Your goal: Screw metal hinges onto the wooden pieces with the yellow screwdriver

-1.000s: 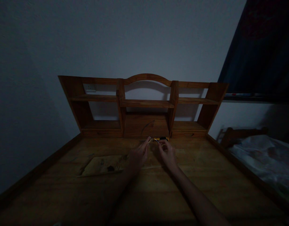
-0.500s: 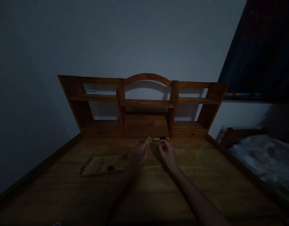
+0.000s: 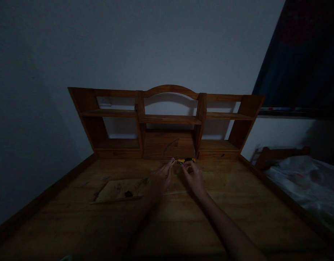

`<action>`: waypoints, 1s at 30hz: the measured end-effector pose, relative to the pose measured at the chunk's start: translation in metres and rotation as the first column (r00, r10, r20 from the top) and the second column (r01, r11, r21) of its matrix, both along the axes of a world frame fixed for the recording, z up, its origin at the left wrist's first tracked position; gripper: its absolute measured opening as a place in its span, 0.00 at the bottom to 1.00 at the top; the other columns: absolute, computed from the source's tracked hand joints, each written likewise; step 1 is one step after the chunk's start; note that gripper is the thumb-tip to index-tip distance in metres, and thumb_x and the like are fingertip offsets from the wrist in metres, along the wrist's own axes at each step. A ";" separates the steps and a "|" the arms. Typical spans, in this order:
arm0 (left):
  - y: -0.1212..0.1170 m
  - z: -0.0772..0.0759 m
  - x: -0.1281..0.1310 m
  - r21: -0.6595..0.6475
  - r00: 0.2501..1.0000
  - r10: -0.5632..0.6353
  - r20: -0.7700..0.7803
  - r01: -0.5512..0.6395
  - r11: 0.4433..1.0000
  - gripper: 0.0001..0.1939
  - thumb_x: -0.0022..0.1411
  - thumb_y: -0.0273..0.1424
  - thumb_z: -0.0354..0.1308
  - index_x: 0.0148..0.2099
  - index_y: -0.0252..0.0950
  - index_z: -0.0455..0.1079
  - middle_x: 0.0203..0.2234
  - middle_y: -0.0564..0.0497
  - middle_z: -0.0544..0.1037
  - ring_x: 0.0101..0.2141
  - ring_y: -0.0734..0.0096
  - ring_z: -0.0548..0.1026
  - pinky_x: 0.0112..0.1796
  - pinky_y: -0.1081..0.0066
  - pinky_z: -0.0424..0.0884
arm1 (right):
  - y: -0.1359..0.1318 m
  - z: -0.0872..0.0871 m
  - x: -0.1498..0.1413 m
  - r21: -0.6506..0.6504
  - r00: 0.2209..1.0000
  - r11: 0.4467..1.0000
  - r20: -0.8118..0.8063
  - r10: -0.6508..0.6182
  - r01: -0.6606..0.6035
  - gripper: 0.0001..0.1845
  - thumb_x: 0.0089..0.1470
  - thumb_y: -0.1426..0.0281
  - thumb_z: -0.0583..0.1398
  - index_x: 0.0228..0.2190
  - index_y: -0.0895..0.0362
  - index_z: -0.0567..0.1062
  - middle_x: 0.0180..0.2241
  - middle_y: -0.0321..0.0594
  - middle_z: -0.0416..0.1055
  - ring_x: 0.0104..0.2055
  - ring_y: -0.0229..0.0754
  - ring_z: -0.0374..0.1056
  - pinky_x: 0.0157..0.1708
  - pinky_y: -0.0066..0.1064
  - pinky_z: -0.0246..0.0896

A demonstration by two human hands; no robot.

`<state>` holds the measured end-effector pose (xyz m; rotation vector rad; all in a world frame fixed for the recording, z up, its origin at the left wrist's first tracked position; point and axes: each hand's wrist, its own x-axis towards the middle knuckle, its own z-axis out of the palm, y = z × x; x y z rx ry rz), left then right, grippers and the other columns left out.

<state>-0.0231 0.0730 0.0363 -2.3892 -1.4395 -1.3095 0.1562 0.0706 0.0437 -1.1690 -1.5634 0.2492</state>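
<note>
Right grip pinches a shiny piece at its tip.

Bare L hand, bare R hand, slim bare R forearm, L forearm prob. bare too, v. dim

Shelf stands on desk; hands before it; wall behind.

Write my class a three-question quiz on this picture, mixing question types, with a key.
1. True or false: the left hand and right hand are close together at the wooden table.
2. Which colours show on the small object by the right hand's fingertips: (a) red and white, (b) yellow and black, (c) green and blue?
3. Fill in: the dark curtain hangs on the picture's ___ side.
Key: 1 true; 2 b; 3 right.
</note>
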 end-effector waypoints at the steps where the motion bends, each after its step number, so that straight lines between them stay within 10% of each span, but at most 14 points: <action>1: 0.000 0.000 0.000 0.004 1.000 -0.002 0.007 0.002 1.000 0.24 0.73 0.33 0.45 0.69 0.47 0.57 0.58 0.53 0.72 0.51 0.67 0.78 0.52 0.65 0.75 | -0.001 0.000 0.000 -0.005 1.000 1.000 0.005 -0.003 0.003 0.12 0.61 0.60 0.57 0.36 0.54 0.75 0.32 0.38 0.76 0.29 0.40 0.69 0.31 0.30 0.61; 30: 0.000 -0.001 0.003 0.002 0.996 -0.066 0.058 0.066 0.998 0.25 0.71 0.32 0.48 0.69 0.47 0.58 0.55 0.51 0.75 0.47 0.64 0.80 0.49 0.65 0.77 | 0.001 -0.002 -0.003 0.117 1.000 0.993 -0.019 0.004 -0.002 0.05 0.57 0.68 0.58 0.34 0.55 0.74 0.41 0.42 0.77 0.31 0.39 0.71 0.35 0.32 0.66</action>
